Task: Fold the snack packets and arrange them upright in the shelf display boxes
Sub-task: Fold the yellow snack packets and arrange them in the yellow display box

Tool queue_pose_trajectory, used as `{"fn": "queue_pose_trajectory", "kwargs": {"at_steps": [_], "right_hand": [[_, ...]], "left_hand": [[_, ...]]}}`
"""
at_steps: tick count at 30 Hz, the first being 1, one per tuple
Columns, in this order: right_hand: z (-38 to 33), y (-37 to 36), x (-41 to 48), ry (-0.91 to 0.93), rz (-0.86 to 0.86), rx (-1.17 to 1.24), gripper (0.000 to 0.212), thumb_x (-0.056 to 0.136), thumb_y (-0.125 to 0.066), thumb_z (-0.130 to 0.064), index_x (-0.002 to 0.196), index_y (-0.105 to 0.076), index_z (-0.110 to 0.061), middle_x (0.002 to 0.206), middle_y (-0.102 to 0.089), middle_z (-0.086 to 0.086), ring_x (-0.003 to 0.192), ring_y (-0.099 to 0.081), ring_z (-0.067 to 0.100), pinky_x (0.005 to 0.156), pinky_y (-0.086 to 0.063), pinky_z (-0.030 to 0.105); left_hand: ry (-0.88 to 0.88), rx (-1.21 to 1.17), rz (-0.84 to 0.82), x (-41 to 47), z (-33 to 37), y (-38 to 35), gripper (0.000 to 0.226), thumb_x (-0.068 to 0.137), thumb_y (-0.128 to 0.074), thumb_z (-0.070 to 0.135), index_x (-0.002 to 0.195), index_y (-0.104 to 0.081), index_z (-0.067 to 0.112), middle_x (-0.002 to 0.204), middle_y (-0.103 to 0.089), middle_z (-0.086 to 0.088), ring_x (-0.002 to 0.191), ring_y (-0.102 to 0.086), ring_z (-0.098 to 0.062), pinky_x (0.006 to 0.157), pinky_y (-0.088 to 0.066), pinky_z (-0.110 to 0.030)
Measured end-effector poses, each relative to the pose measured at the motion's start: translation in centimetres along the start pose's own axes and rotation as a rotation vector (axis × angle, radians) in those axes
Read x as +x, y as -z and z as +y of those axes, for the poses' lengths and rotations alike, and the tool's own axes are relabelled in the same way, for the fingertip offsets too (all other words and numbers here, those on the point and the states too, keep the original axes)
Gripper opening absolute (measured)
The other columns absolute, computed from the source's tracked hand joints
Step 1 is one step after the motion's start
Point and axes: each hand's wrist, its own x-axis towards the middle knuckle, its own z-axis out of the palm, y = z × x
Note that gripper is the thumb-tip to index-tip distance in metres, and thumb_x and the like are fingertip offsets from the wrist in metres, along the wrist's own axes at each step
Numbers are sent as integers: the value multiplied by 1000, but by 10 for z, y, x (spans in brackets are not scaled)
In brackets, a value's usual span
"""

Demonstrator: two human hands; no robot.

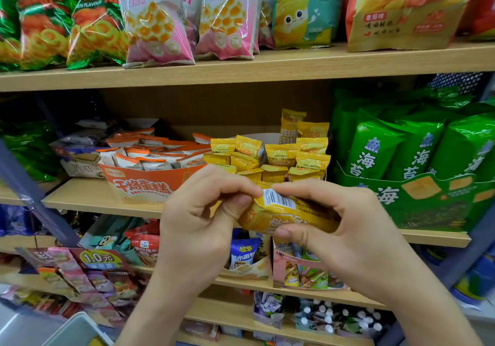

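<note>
Left hand [198, 219] and right hand [356, 230] both have a pinch grip on the yellow packet [278, 218]. I'd press its barcode flap [278, 199] flat before standing it with the stocked packets [281, 155] at 12 o'clock.

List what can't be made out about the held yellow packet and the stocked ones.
Head view, held packet: front print and any fold, covered by the left hand and right hand.
Head view, stocked packets: lower rows, hidden behind both hands.
Head view, barcode: digits too small.

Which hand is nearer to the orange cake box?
Left. The left hand is just right of the orange cake box; the right hand is farther right. Both hold the yellow packet.
</note>
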Motion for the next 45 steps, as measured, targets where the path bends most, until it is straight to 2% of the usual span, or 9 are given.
{"fn": "queue_pose_trajectory", "kwargs": {"at_steps": [8, 15, 18, 22, 26, 29, 34, 39, 45], "right_hand": [[4, -2, 5, 111, 17, -223, 49, 80, -64, -49, 127, -63, -35, 113, -67, -25, 107, -60, -8, 88, -55, 26], [0, 10, 4, -28, -256, -391, 68, 68, -39, -77, 131, -14, -73, 111, -52, -38, 107, -50, -13, 87, -48, 16], [2, 6, 5, -57, -338, -323, 65, 78, -54, -67, 137, -28, -57, 114, -56, -31, 106, -56, -6, 88, -51, 24], [6, 5, 4, -37, -199, -369, 63, 83, -64, -54, 140, -38, -46, 110, -61, -26, 90, -61, -3, 78, -54, 26], [6, 3, 5, 20, -93, -451, 51, 84, -62, -52, 132, -45, -44, 100, -65, -23, 86, -63, 3, 73, -54, 35], [3, -1, 5, 40, -41, -491, 53, 84, -62, -53, 133, -48, -40, 108, -66, -21, 94, -63, 8, 76, -55, 39], [-1, -7, 6, 63, 34, -560, 55, 82, -58, -53, 132, -53, -32, 104, -69, -16, 87, -65, 14, 66, -57, 38], [-1, -11, 5, 96, 76, -660, 53, 81, -54, -52, 128, -58, -27, 96, -70, -13, 76, -66, 15, 53, -52, 31], [0, -11, 4, 88, 78, -672, 52, 81, -67, -47, 128, -59, -27, 98, -71, -11, 81, -68, 18, 56, -55, 36]], "left_hand": [[-71, 176, -156, 4, -1, 2, 38, 87, -45, 5, 105, -71, 26, 91, -57, 2, 87, -56, -14, 69, -45, -14], [20, 174, 93, 3, -9, 9, 30, 87, -51, -4, 83, -67, 21, 89, -61, 9, 88, -58, -9, 71, -45, -13], [88, 144, 157, 2, -15, 10, 32, 89, -48, -3, 86, -65, 24, 93, -61, 12, 92, -59, -9, 73, -47, -14], [8, 300, 84, 1, -13, 14, 34, 89, -46, -4, 98, -68, 20, 104, -58, 3, 102, -54, -9, 81, -46, -15], [-168, 653, -63, 4, -9, 17, 44, 82, -42, -1, 116, -70, 7, 132, -57, -9, 126, -46, -26, 107, -39, -36], [-260, 791, -157, -1, -6, 9, 51, 80, -43, -1, 124, -66, 11, 138, -56, -9, 134, -43, -31, 107, -37, -56], [-212, 910, -105, -5, -5, 8, 62, 78, -40, 1, 134, -55, 23, 145, -49, -9, 141, -36, -31, 114, -28, -55], [-83, 954, -42, -6, -9, 16, 65, 77, -35, 2, 134, -59, 23, 150, -40, -18, 142, -32, -37, 105, -36, -61], [-173, 928, -227, -13, -5, 6, 63, 78, -42, 10, 140, -50, 17, 150, -42, -11, 144, -31, -29, 116, -22, -58]]}}
